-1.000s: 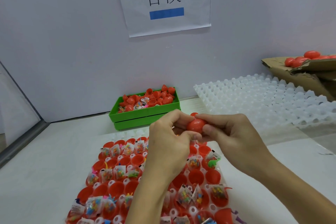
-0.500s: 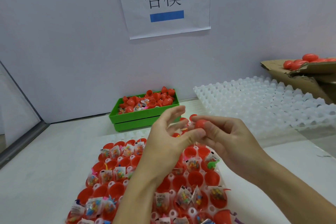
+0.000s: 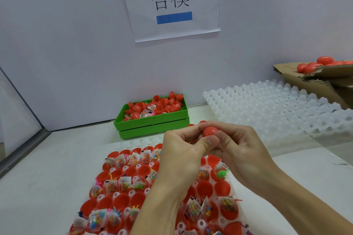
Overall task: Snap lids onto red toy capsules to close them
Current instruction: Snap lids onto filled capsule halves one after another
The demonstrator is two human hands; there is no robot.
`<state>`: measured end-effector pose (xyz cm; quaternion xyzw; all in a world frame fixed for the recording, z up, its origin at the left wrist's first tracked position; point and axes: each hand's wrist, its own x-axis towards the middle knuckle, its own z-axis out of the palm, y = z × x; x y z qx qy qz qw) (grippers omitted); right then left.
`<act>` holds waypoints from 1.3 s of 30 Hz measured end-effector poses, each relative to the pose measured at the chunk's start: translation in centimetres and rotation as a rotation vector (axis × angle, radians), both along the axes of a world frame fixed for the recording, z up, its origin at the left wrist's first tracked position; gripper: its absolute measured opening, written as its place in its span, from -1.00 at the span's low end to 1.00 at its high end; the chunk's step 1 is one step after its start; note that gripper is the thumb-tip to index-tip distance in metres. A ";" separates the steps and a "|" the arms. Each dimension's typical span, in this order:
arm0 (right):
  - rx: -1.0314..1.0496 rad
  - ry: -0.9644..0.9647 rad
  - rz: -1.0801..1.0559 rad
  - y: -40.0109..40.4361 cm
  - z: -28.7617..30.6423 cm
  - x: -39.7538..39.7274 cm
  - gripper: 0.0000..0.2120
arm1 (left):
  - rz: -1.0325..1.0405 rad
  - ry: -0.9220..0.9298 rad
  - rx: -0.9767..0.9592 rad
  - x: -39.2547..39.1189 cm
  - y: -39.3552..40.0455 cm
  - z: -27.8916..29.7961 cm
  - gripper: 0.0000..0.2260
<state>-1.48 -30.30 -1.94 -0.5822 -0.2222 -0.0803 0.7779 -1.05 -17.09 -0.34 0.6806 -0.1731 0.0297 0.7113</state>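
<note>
A red toy capsule [image 3: 209,131] is held above the table between both hands. My left hand [image 3: 183,150] grips its left side, thumb pressed under it. My right hand [image 3: 235,147] curls its fingers round the right side. Most of the capsule is hidden by the fingers. Below the hands lies a white tray [image 3: 236,194] of open red capsule halves [image 3: 122,199], several holding small bagged toys [image 3: 111,187].
A green bin [image 3: 152,123] of loose red lids stands at the back by the wall. An empty white cell tray [image 3: 271,108] lies at the right. A cardboard box [image 3: 313,80] with closed red capsules [image 3: 313,66] sits far right.
Half a second ago my left hand's fingers were spread off the capsule; now they are closed round it again beside the right hand. The tray has not moved.
</note>
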 end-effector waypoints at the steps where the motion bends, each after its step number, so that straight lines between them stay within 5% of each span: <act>1: -0.001 0.001 -0.001 0.0 0.0 0.0 -0.69 | 0.003 -0.002 0.007 0.0 0.0 0.0 -0.85; 11: 0.031 0.063 0.035 -1.4 0.1 0.2 -0.67 | -0.252 0.097 -0.101 0.5 0.9 -0.2 -0.64; 15: -0.184 -0.025 -0.150 -1.7 0.6 0.0 -0.60 | -0.205 0.218 -0.225 0.9 1.2 -0.1 -0.62; 19: -0.401 -0.129 -0.328 -1.8 0.5 0.1 -0.55 | -0.119 0.276 -0.117 1.0 1.1 -0.3 -0.66; 24: -0.478 -0.164 -0.334 -1.6 0.3 0.1 -0.54 | -0.199 0.313 -0.163 0.8 0.9 -0.4 -0.64; 33: -0.342 -0.010 -0.324 -2.2 0.5 0.5 -0.79 | 0.074 -0.041 0.156 0.6 0.8 -0.3 -0.76; 39: -0.233 0.021 -0.323 -2.1 0.5 0.4 -0.78 | 0.078 -0.090 0.174 0.3 0.7 0.0 -0.78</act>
